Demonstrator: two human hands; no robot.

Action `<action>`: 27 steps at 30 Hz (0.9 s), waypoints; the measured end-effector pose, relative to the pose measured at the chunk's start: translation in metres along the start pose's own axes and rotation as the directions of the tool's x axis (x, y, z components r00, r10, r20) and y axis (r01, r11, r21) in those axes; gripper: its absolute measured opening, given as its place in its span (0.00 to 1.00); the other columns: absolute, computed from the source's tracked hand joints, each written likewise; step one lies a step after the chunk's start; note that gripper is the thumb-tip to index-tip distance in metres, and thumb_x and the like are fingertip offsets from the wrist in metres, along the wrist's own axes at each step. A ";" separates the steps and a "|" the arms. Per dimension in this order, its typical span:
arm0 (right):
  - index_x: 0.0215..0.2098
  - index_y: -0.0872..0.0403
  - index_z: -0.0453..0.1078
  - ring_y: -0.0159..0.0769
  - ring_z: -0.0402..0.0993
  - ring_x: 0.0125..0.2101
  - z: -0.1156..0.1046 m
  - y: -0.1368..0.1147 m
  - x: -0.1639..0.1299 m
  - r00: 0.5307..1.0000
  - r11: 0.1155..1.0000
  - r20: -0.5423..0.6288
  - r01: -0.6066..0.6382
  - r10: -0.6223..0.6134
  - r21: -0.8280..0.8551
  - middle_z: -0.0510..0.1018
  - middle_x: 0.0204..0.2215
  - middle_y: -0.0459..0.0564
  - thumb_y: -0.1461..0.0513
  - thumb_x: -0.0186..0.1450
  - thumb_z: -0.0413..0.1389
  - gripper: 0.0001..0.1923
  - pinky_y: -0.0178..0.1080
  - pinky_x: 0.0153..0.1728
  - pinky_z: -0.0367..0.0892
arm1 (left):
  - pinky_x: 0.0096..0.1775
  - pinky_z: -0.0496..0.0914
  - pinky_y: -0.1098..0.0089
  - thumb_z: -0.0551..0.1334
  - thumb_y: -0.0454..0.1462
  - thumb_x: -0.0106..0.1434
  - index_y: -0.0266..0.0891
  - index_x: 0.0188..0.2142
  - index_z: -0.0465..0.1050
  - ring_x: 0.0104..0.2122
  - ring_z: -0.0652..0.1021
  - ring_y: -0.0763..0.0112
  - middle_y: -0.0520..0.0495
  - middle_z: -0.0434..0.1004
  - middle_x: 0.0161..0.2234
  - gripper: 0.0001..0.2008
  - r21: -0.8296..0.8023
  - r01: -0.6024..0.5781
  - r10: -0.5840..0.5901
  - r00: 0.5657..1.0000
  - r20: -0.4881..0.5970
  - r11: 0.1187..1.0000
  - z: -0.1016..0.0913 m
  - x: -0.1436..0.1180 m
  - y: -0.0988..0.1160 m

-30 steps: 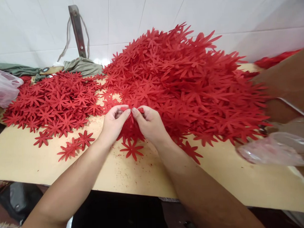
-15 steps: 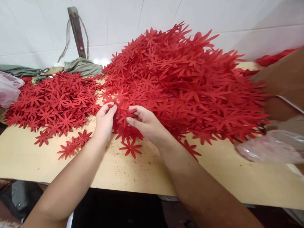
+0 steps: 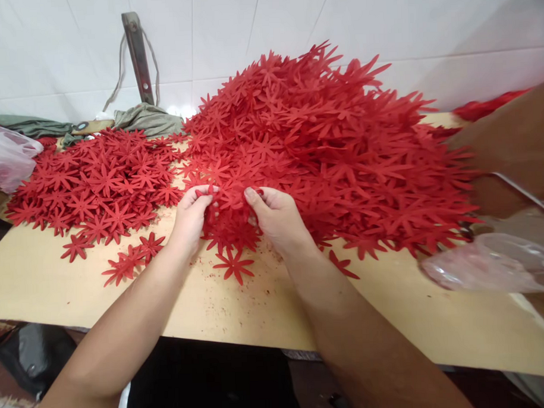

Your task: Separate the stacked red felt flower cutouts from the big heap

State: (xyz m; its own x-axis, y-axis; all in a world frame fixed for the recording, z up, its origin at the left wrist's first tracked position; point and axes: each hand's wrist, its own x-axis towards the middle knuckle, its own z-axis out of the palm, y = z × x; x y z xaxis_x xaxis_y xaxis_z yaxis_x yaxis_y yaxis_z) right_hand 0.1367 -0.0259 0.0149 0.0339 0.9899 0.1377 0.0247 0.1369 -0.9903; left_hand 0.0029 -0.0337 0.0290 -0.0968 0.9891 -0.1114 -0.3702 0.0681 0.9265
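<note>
Bright, diffuse illumination is spread over the tabletop (image 3: 244, 312) and white wall (image 3: 230, 27) – the latter crossed by a soft shadow at 2 o'clock and marked by glare near 11. Highlights are returned by the plastic bag (image 3: 483, 262) towards 4. Detail in the large red heap (image 3: 332, 136) is smeared towards 3; the forearms (image 3: 374, 325) are stretched by edge distortion towards 5 and 8.

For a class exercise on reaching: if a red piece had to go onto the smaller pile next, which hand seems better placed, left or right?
Probably the left hand: it is nearer the smaller pile, while the right hand sits farther across, by the large pile.
</note>
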 end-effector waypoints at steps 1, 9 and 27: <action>0.17 0.53 0.57 0.23 0.51 0.16 -0.001 0.000 0.000 1.000 1.000 -0.006 0.020 -0.020 -0.011 0.58 0.13 0.39 0.40 0.48 0.58 0.27 0.33 0.18 0.50 | 0.24 0.59 0.76 0.59 0.32 0.54 0.38 0.29 0.70 0.19 0.64 0.82 0.57 0.65 0.20 0.02 0.024 -0.015 0.014 0.999 0.035 1.000 0.001 -0.002 0.000; 0.21 0.54 0.61 0.26 0.58 0.23 0.009 0.002 -0.003 0.997 0.997 0.023 0.068 -0.069 0.032 0.64 0.19 0.42 0.45 0.55 0.55 0.22 0.34 0.28 0.59 | 0.33 0.65 0.75 0.67 0.35 0.47 0.36 0.29 0.66 0.26 0.70 0.80 0.55 0.71 0.26 0.11 0.112 -0.010 -0.010 0.984 0.175 0.994 0.009 -0.010 -0.013; 0.28 0.51 0.58 0.26 0.62 0.19 -0.009 0.002 0.014 0.954 0.989 -0.297 0.081 -0.041 0.124 0.64 0.19 0.40 0.57 0.54 0.57 0.11 0.33 0.23 0.63 | 0.23 0.56 0.77 0.61 0.35 0.51 0.38 0.22 0.61 0.18 0.63 0.82 0.58 0.63 0.17 0.08 0.213 -0.036 0.032 0.999 0.025 0.976 0.003 -0.001 -0.011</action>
State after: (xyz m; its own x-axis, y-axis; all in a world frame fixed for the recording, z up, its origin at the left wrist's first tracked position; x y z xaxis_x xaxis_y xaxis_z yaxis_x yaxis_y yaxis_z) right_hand 0.1457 -0.0123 0.0152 0.3283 0.9278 0.1775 -0.0967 0.2199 -0.9707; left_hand 0.0104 -0.0355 0.0200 -0.0856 0.9937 -0.0729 -0.1611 0.0584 0.9852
